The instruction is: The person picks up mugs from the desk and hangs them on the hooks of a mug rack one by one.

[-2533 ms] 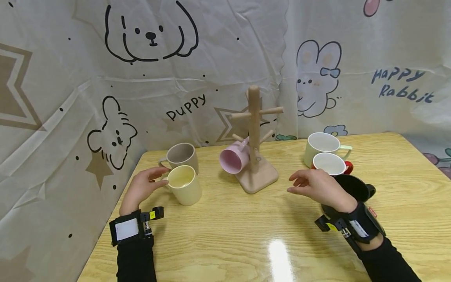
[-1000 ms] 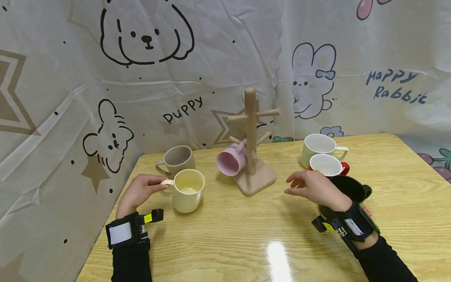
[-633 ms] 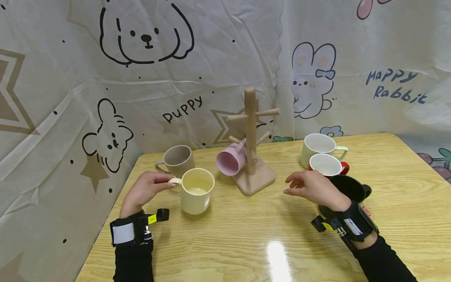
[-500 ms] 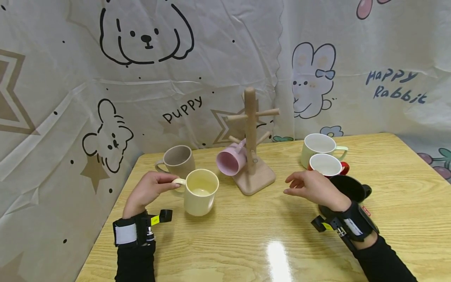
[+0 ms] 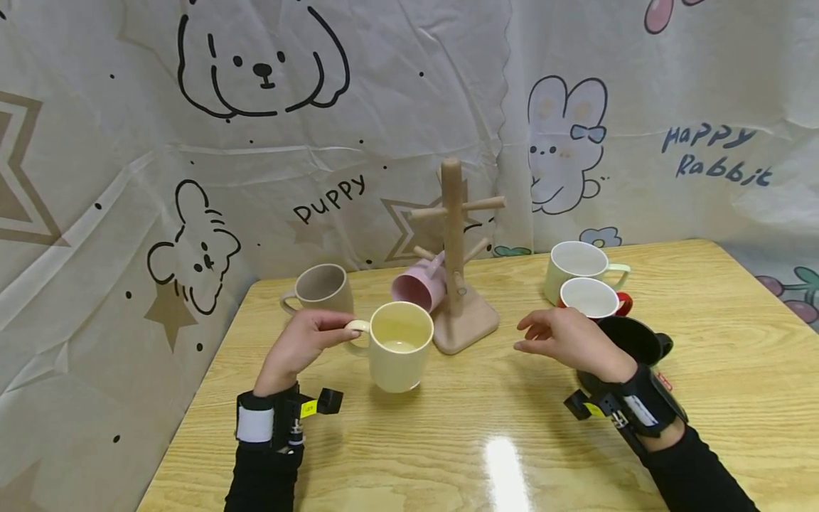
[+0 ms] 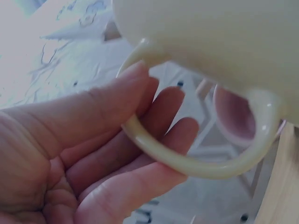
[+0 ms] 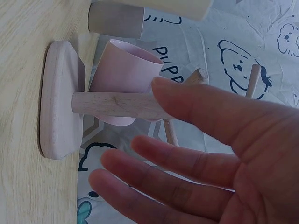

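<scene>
My left hand (image 5: 301, 346) pinches the handle of a pale yellow mug (image 5: 398, 359) between thumb and fingers; the left wrist view shows the thumb on the upper part of the handle (image 6: 205, 169). The mug is upright, held above the table in front of the wooden mug tree (image 5: 453, 242). On a lower peg of the tree hangs a pink mug (image 5: 419, 283) by its handle, partly covered by the yellow mug's rim. My right hand (image 5: 569, 341) hovers to the right of the tree with relaxed fingers and nothing in them, overlapping a black mug (image 5: 633, 338) in the head view.
A grey-brown mug (image 5: 326, 288) stands at the back left of the wooden table (image 5: 448, 441). At the right, a pale green mug (image 5: 569, 274) and a red mug with white inside (image 5: 591, 295) stand behind the black one. A printed cloth (image 5: 288, 142) hangs behind the table.
My left hand has taken the yellow mug by its handle, lifted it from beside the grey-brown mug and carried it right toward the mug tree. My right hand has stayed nearly still.
</scene>
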`<control>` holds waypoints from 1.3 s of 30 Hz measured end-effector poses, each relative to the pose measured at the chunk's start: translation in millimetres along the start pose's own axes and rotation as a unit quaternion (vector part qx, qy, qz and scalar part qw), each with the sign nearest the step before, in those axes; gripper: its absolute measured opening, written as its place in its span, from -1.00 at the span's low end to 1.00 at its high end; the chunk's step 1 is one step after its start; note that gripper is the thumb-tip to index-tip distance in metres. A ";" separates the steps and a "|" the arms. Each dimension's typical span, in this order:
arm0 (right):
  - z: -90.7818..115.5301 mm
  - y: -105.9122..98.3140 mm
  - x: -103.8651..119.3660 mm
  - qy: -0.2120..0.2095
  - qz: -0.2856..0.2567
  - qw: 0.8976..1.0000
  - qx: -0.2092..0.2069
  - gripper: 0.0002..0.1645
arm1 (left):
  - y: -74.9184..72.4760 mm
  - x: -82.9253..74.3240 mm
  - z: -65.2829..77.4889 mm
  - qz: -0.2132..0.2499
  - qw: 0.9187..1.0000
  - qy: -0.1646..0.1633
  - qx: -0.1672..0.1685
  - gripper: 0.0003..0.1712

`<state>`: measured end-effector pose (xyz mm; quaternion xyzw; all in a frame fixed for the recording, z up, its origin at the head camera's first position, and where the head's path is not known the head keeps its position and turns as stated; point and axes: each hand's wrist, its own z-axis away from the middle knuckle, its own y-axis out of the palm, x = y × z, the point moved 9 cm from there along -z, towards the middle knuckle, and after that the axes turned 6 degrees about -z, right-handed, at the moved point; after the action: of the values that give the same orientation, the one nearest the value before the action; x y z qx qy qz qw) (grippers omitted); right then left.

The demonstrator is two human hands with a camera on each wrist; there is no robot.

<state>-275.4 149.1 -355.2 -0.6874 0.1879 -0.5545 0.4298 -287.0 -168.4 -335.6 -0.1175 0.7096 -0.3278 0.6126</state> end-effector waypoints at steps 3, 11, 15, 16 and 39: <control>-0.3 -0.2 0.4 -0.003 0.001 1.000 -0.002 -0.59 | 10.6 -5.0 -3.5 0.016 1.000 0.001 -0.002 -0.70; 0.4 -0.3 0.6 -0.009 0.002 1.000 -0.007 -0.61 | 40.5 -15.2 -9.7 0.046 0.999 -0.009 0.002 -0.74; -0.1 -0.5 1.5 -0.006 0.001 1.000 -0.005 -0.60 | 50.9 -18.4 -11.2 0.047 0.999 -0.014 0.002 -0.75; -0.2 -0.6 1.6 -0.005 0.000 1.000 -0.004 -0.60 | 52.7 -19.5 -11.5 0.046 0.999 -0.013 0.001 -0.76; 3.0 7.2 2.2 0.013 -0.094 0.995 0.037 -0.29 | 82.6 -16.6 -12.1 0.067 0.995 -0.035 0.072 -0.74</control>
<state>-270.4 144.6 -359.7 -0.6786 0.1074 -0.6074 0.3988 -275.3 -92.5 -372.3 -0.0364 0.6686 -0.3316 0.6646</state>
